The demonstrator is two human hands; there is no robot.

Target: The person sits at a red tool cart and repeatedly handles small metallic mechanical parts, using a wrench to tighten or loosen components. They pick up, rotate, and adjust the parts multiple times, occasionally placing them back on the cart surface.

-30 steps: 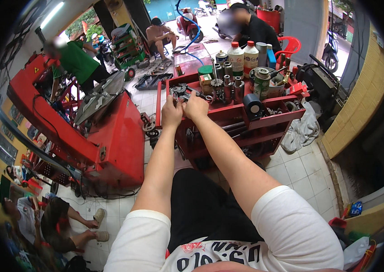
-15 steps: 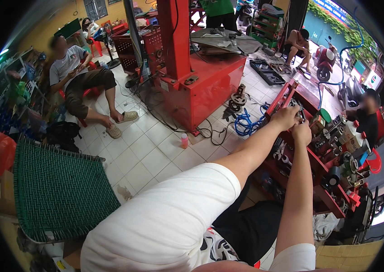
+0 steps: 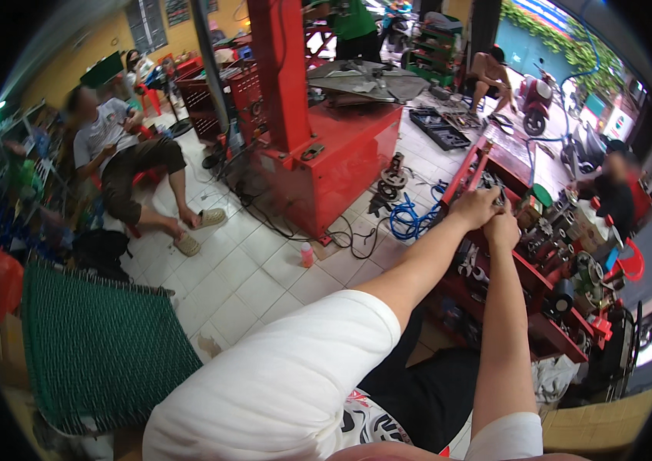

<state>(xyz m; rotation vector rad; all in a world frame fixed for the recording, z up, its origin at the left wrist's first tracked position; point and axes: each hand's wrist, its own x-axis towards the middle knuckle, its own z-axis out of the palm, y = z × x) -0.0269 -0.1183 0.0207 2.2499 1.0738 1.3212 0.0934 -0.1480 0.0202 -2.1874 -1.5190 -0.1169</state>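
Both my arms reach over a red tool cart (image 3: 527, 278) at the right. My left hand (image 3: 475, 209) and my right hand (image 3: 502, 228) meet above its upper tray, fingers bent and closed around a small dark metallic piece. That piece is mostly covered by the fingers, so its kind cannot be made out. Metal tools lie in the tray just beyond my hands. Below my wrists, open-end spanners (image 3: 480, 274) rest in a lower part of the cart.
Metal parts and cans crowd the cart's right side, by a green lid (image 3: 543, 195). A blue hose (image 3: 410, 219) coils on the floor to its left. Further left are a pink bottle (image 3: 307, 254), a red machine base (image 3: 349, 169) and a green woven lounger (image 3: 103, 346). Several people sit around.
The whole view has shifted, with the surroundings sliding slightly left. My hands stay together over the same part of the cart, fingers still closed around the small piece.
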